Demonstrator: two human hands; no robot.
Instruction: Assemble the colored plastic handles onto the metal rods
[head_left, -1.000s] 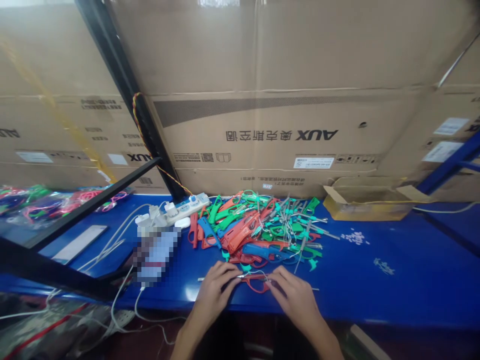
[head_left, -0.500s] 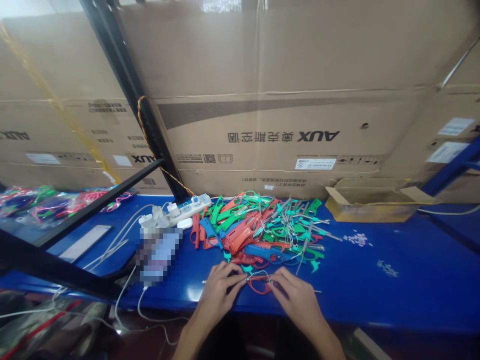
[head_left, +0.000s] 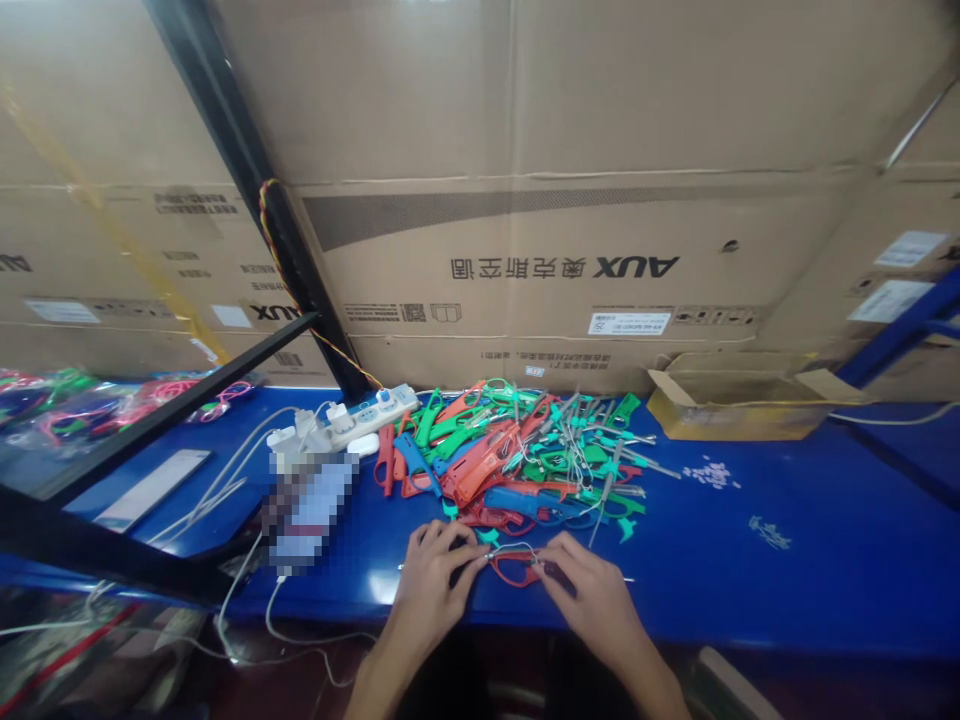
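Both forearms come up from the near edge, wrists angled in toward each other. Left hand (head_left: 439, 572) and right hand (head_left: 586, 580) sit pretty low, palms down-ish, fingers curled into a pinch, thumbs tucked on the near side.

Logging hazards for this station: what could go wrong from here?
The thin wire arcing over the red handle between the left hand and right hand could get pinched. The pile of parts lies just beyond both hands, so pieces might get knocked. The white cable looping over the front edge of the blue table might snag.
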